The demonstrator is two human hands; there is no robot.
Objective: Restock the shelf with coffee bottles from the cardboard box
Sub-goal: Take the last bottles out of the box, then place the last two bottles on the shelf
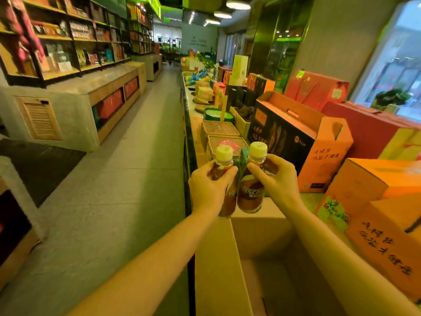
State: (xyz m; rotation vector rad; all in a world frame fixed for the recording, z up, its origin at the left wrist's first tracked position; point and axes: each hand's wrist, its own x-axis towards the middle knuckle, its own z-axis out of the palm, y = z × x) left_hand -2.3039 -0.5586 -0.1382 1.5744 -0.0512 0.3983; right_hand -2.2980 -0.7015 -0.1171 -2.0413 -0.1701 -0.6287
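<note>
You are standing in a shop. At your ten o'clock, wall shelves (75,39) are packed with rows of packaged goods above low cabinets (75,124). A long aisle (136,156) runs off toward twelve o'clock. From one to two o'clock, a display counter (195,127) carries gift boxes (316,91) with carry handles and woven baskets (219,128), set out in rows. Round ceiling lights (238,5) glow at one o'clock.

Left hand (206,190) grips coffee bottle (224,179); right hand (276,179) grips second bottle (250,190). Bottles side by side, touching, above open cardboard box (216,258). Orange gift boxes (323,156) right, shelves (68,37) far left.
</note>
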